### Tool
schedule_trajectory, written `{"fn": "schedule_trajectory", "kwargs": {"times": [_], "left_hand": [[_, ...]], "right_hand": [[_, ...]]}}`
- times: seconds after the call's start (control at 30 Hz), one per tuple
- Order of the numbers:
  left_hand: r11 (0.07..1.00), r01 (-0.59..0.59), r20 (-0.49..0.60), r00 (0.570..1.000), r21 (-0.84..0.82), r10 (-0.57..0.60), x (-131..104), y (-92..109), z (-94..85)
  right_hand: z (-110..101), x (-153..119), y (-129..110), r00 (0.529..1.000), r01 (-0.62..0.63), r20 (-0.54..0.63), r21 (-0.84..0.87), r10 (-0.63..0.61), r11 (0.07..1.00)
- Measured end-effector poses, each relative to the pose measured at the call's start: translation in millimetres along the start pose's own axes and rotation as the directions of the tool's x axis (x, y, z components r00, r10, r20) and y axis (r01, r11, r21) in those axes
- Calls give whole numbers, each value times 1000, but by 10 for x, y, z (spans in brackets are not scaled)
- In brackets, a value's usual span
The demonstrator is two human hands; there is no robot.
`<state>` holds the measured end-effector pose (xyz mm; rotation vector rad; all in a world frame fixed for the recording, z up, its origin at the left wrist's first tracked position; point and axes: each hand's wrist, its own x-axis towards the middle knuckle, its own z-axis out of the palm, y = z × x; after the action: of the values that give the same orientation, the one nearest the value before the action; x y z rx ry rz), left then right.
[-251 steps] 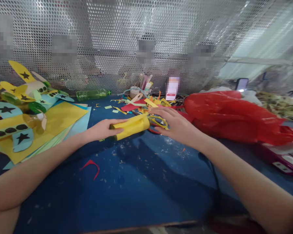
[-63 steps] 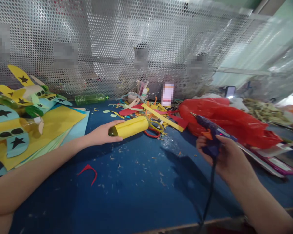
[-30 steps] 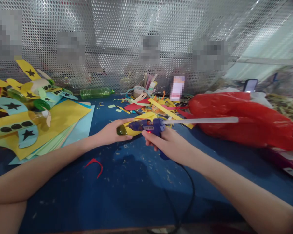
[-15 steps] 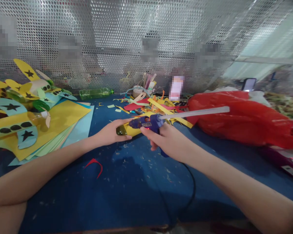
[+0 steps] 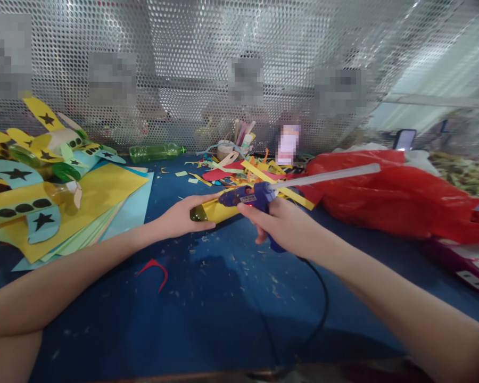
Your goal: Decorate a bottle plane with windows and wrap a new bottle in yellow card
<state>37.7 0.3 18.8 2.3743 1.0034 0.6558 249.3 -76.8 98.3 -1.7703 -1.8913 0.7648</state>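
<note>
In the head view, my left hand (image 5: 181, 217) is closed around the end of a green plastic bottle (image 5: 198, 214) lying on its side. Yellow paper (image 5: 221, 211) wraps the bottle's middle. My right hand (image 5: 281, 223) grips a blue hot glue gun (image 5: 249, 197), its nozzle over the yellow paper. A long translucent glue stick (image 5: 327, 175) juts from the gun's rear toward the right. The gun's black cord (image 5: 325, 298) curves down across the blue table. Part of the bottle is hidden behind the gun and my right hand.
At left, paper-and-bottle airplanes (image 5: 27, 205) rest by stacked coloured paper (image 5: 120, 186). Another green bottle (image 5: 155, 152) lies at the back near a heap of paper scraps (image 5: 259, 170). A red plastic bag (image 5: 383, 197) fills the right. A red paper strip (image 5: 159, 266) lies in front.
My right hand has moved the glue gun slightly to the right along the yellow paper. The cord has shifted with it. My left hand and the bottle stay in place.
</note>
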Motion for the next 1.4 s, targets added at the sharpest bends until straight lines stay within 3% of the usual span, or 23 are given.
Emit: {"fn": "schedule_trajectory", "kwargs": {"times": [0.63,0.9,1.17,1.27,1.4], "left_hand": [[998,61,40,997,9,-61,-13,55,-48],[998,66,33,997,-4,-66,-12,68,-51],[998,56,37,998,-8,-55,-4,78,-52],[999,52,34,998,-7,-52,-4,70,-49],[999,44,31,999,-14,-43,-9,65,-45]], "right_hand": [[-285,96,197,978,-164,-144,-104,148,981],[-340,136,342,971,-149,-189,-10,144,989],[-377,142,364,965,-168,-211,-36,157,985],[-382,134,431,963,-153,-217,40,158,987],[-416,46,545,966,-42,-231,308,118,950]]}}
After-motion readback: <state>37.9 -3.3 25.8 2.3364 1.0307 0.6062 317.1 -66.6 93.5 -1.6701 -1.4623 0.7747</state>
